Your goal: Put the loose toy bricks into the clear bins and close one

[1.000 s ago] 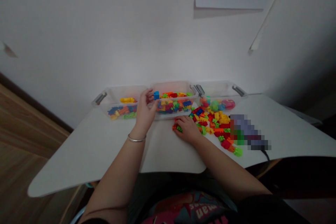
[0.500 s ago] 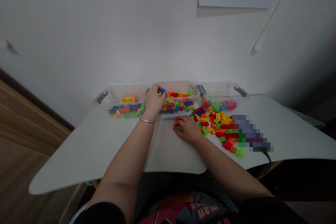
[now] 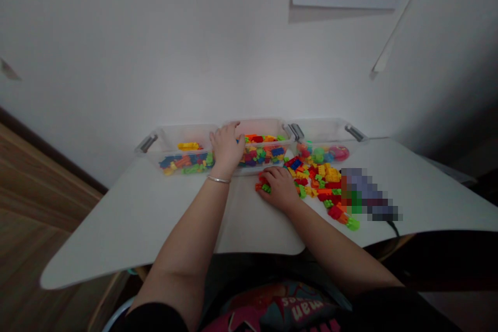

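Observation:
My left hand (image 3: 227,149), with a bracelet at the wrist, is over the left end of the middle clear plastic bin (image 3: 259,170). Its fingers are spread and hold nothing. Below it, mixed building blocks (image 3: 260,140) fill part of that bin; a bit of blue shows between thumb and fingers, down among them. My right hand (image 3: 280,188) rests on the white table in front of the bin, its fingers curled round a few red, orange and green building blocks (image 3: 265,187). The palm hides part of them. A loose pile of blocks (image 3: 311,181) spreads to its right.
To the left is another clear bin (image 3: 171,137) with blocks; to the right, a third bin (image 3: 322,132) holds round colourful toys. A pixelated object with a cable (image 3: 393,228) lies beside the pile. The wall (image 3: 155,52) stands right behind the bins.
My left hand has opened and let go of a blue block over the middle bin. My right hand stays at the blocks, nearly still. The view has shifted slightly.

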Action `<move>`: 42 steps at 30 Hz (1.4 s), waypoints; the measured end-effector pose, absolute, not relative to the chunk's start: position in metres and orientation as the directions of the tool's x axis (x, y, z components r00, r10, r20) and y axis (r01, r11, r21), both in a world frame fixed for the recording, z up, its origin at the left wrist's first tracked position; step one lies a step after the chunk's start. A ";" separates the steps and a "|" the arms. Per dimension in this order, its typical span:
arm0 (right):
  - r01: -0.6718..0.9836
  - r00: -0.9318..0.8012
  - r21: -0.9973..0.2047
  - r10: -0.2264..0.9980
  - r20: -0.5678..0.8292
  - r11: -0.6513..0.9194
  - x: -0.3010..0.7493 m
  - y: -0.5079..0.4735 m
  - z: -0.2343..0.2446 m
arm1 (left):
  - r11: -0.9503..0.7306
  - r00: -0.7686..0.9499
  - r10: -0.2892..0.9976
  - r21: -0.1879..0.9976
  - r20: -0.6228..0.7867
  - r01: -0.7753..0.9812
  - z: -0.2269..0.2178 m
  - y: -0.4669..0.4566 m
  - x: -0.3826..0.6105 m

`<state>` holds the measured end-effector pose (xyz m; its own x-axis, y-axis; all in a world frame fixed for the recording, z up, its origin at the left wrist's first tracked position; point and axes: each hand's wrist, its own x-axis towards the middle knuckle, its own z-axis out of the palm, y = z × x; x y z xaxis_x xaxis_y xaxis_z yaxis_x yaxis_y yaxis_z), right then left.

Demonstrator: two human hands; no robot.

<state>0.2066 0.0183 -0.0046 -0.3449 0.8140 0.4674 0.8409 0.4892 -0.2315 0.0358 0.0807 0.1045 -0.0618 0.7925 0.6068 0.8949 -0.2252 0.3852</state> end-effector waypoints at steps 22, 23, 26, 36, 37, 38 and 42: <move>0.843 -0.400 -0.250 0.867 0.297 0.475 0.139 0.006 -0.010 | -0.602 0.346 0.742 0.344 0.574 0.721 0.008 0.010 0.020; 0.821 -0.439 -0.246 0.844 0.308 0.516 0.134 0.008 -0.011 | -0.589 0.335 0.754 0.355 0.566 0.726 0.007 0.010 0.019; 0.747 -0.494 -0.285 0.789 0.365 0.600 0.131 0.013 -0.013 | -0.552 0.301 0.784 0.389 0.543 0.738 0.005 0.013 0.015; 0.866 -0.085 -0.359 0.810 0.580 0.348 0.220 0.031 0.018 | -0.551 0.323 0.790 0.371 0.521 0.748 0.000 0.016 0.014; 0.911 -0.005 -0.338 0.824 0.566 0.238 0.231 0.035 0.018 | -0.556 0.337 0.788 0.360 0.515 0.749 0.001 0.015 0.014; 0.936 0.040 -0.315 0.837 0.546 0.160 0.241 0.037 0.018 | -0.563 0.352 0.785 0.349 0.510 0.749 0.003 0.014 0.015; 0.984 -0.002 -0.158 0.899 0.439 0.079 0.261 0.048 0.009 | -0.605 0.426 0.762 0.299 0.488 0.738 0.008 0.010 0.016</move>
